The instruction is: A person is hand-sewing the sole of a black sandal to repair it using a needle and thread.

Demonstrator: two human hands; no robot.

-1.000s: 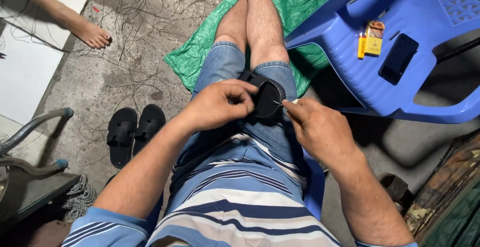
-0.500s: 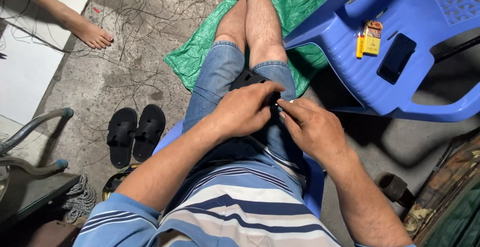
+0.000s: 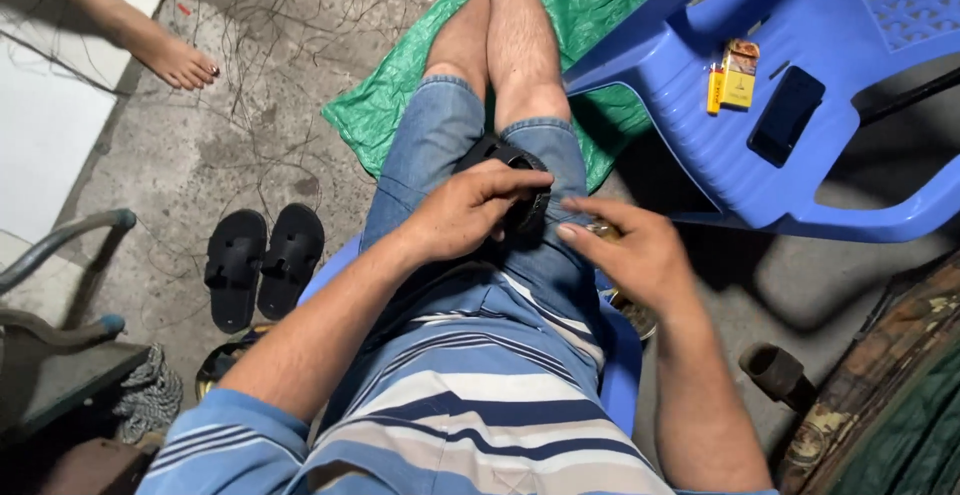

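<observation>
Left hand (image 3: 470,217) grasps a black ring-shaped part (image 3: 520,190) resting on the person's denim-clad thigh; right hand (image 3: 625,255), fingers loosely curled, hovers just beside it, apparently empty. Upper right, a yellow rectangular packet (image 3: 739,75), a yellow lighter (image 3: 715,90) and a black phone (image 3: 787,115) lie on the blue plastic chair (image 3: 700,155).

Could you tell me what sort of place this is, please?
Probably an informal home or backyard workshop: a bare concrete floor strewn with thin wires, a green tarp, and a plastic chair.

**Our two hands meet over our lap**

We sit with both forearms angled inward. Our left hand (image 3: 468,217) curls palm-down, fingers bent and closed in a grasp. Our right hand (image 3: 628,255) sits just beside it, fingers loosely extended toward the left, slightly blurred.
</observation>
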